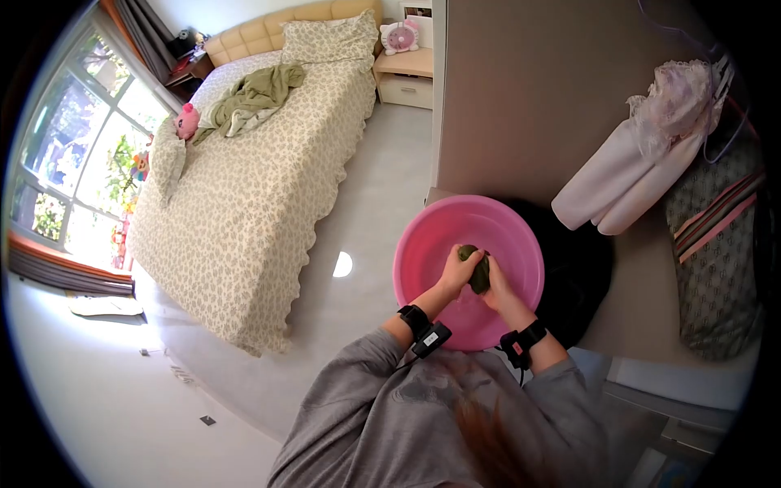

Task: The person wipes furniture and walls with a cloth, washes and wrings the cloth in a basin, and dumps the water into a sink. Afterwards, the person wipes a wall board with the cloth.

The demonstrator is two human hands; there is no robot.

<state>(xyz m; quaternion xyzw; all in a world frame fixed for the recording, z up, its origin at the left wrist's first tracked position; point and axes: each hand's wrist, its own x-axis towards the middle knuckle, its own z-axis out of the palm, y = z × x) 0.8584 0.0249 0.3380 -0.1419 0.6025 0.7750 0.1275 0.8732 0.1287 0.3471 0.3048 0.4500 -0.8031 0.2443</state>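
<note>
the left hand (457, 272) and right hand (497, 289) clasp a dark green bundle (480, 275) over the pink basin (413, 259); even pressure, held low inside the rim, should contain any drips.

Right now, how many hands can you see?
2. The left hand and the right hand both hold the dark green bundle, within the pink basin's outline. No other hands show.

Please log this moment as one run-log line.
left hand: on dark green bundle | right hand: on same bundle | bundle: held over pink basin | nearby: patterned bed
</note>
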